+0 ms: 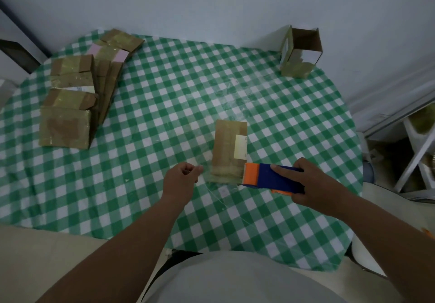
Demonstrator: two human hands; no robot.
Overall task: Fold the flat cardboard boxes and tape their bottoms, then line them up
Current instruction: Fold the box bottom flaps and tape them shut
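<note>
Right grip [313, 185] grasps the blue and orange tape dispenser [273, 180] at the near end of the cardboard box [228, 149], mid-table [141, 185], while the left grip [182, 178] pinches the clear tape's free end. To seal well, I'd keep the strip taut, centred on the seam, then press it flat

The stretched clear tape strip [207, 173] was blurred by motion, and the blue-and-orange plastic tape dispenser [273, 179] hid the brown cardboard box's [227, 147] near corner.
</note>
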